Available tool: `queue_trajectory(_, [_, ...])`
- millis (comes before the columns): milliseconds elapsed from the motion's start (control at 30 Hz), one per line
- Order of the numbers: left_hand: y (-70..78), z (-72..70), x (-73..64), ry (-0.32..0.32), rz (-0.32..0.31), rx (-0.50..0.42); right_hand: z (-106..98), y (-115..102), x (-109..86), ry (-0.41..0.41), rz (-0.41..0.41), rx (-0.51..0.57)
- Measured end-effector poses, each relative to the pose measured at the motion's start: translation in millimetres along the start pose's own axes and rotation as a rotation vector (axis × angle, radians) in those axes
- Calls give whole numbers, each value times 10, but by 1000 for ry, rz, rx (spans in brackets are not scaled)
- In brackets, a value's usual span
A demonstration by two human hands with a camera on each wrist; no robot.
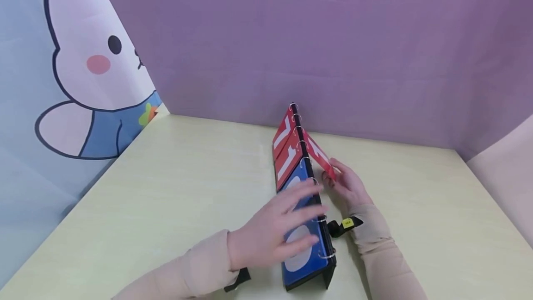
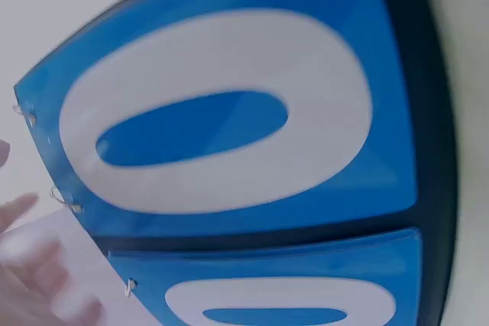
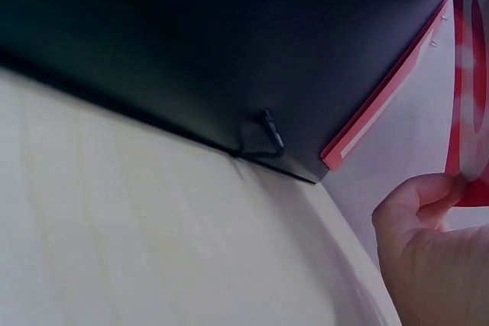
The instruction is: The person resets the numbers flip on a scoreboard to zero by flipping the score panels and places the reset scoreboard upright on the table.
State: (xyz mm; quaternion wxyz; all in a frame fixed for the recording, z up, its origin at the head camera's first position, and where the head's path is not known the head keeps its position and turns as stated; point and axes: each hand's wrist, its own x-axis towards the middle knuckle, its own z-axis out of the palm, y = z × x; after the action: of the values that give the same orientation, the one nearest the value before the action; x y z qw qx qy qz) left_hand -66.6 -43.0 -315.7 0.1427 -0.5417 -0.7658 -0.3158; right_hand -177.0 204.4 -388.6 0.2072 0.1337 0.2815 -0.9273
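Observation:
A tent-shaped flip scoreboard stands on the table, its number cards hung on metal rings along the top edge. Two red cards with white digits hang on its left slope, beyond blue cards bearing white zeros. On the other side my right hand pinches the lower edge of a lifted red card; the right wrist view shows thumb and finger meeting at its corner. Over the blue cards my left hand is spread with fingers extended, holding nothing; its fingers blur at the left of its wrist view.
The pale table extends to both sides of the scoreboard. Behind stands a purple backdrop, with a cartoon-printed cloth at the left. In the right wrist view, a black hook-like piece sits low on the board's back.

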Motion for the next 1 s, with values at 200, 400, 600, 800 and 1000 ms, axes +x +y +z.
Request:
queue_trajectory(200, [-151, 19, 98, -119, -385, -112, -4, -16, -26, 43, -80, -38])
queue_trajectory(400, [-251, 64, 88, -140, -340, -38, 45, -95, -97, 68, -156, -172])
queue_trajectory(600, [-261, 106, 91, -146, -335, -7, 97, -228, -192, 45, -226, -143])
queue_trajectory(800, [-265, 113, 77, -144, -348, -45, 218, -287, -291, -36, -367, -180])
queue_trajectory(1000, [-263, 133, 68, -139, -352, -48, 408, -228, -390, -100, -579, -325])
